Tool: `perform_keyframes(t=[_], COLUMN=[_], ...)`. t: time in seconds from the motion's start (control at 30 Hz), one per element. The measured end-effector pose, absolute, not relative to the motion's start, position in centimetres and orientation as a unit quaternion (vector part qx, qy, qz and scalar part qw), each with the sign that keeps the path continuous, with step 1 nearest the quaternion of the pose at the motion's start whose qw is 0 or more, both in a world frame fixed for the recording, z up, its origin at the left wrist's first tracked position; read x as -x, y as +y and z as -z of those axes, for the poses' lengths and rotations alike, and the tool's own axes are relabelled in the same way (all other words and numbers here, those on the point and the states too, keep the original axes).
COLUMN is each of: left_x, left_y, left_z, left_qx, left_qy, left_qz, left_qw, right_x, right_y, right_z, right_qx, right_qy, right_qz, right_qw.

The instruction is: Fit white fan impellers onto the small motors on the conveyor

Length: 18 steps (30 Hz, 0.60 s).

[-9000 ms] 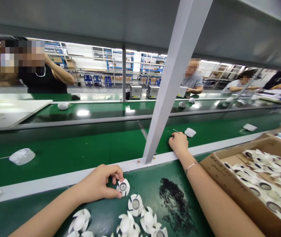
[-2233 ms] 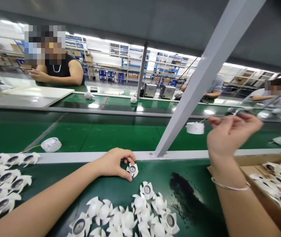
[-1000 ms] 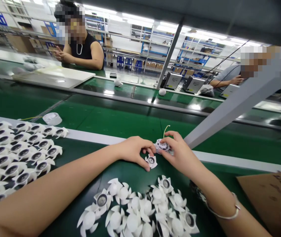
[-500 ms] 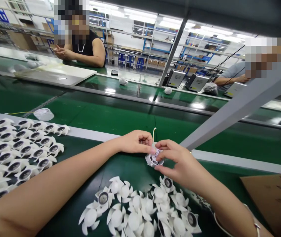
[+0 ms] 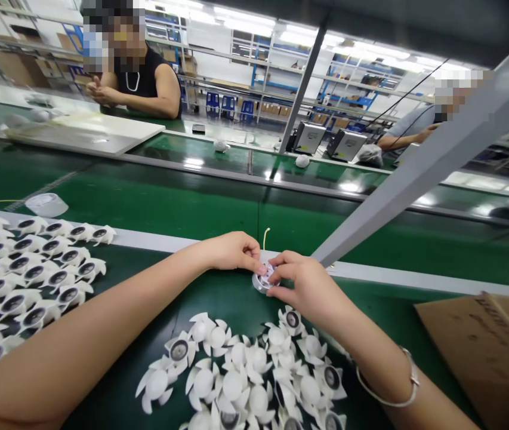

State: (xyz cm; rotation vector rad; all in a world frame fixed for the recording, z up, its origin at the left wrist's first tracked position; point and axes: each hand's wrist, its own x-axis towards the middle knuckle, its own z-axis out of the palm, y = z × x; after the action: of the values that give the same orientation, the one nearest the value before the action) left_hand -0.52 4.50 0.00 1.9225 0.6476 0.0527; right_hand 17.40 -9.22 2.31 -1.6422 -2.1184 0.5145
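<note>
My left hand (image 5: 231,252) and right hand (image 5: 303,286) meet with their fingers curled in, both pinching a small white plastic fan (image 5: 264,278) between the fingertips, its yellow wire (image 5: 265,237) standing up just past my left fingers. The fan is held over the green bench (image 5: 236,298), near its pale edge strip (image 5: 164,242). A heap of loose white fans (image 5: 236,370) lies just below my hands, neat rows of fans (image 5: 25,275) sit left of my left arm, and a cardboard box (image 5: 473,352) stands beyond my right forearm
</note>
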Motion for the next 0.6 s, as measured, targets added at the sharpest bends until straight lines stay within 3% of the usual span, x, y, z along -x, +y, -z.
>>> perform_keyframes(t=[0.17,0.33,0.5,0.6], left_x=[0.8,0.0,-0.7,-0.7], left_y=[3.3,0.7,-1.2,-0.8], left_z=[-0.8,-2.4,-2.2,-1.4], left_qx=[-0.825,-0.882,-0.933,-0.939], left_qy=[0.270,0.081,-0.010,0.013], left_qz=[-0.079,-0.078,-0.012,0.001], left_qw=[0.490,0.458,0.359,0.343], right_x=[-18.6,-21.0,-23.2,-23.8], right_y=[-9.0,-10.3,-12.4,-12.3], right_z=[-2.8,-4.1,-5.8,-5.6], right_qx=[0.569,0.685,0.681,0.693], right_qy=[-0.783,-0.712,-0.703,-0.670], right_qz=[-0.175,0.019,-0.200,-0.235], right_qw=[0.180,0.151,-0.041,-0.127])
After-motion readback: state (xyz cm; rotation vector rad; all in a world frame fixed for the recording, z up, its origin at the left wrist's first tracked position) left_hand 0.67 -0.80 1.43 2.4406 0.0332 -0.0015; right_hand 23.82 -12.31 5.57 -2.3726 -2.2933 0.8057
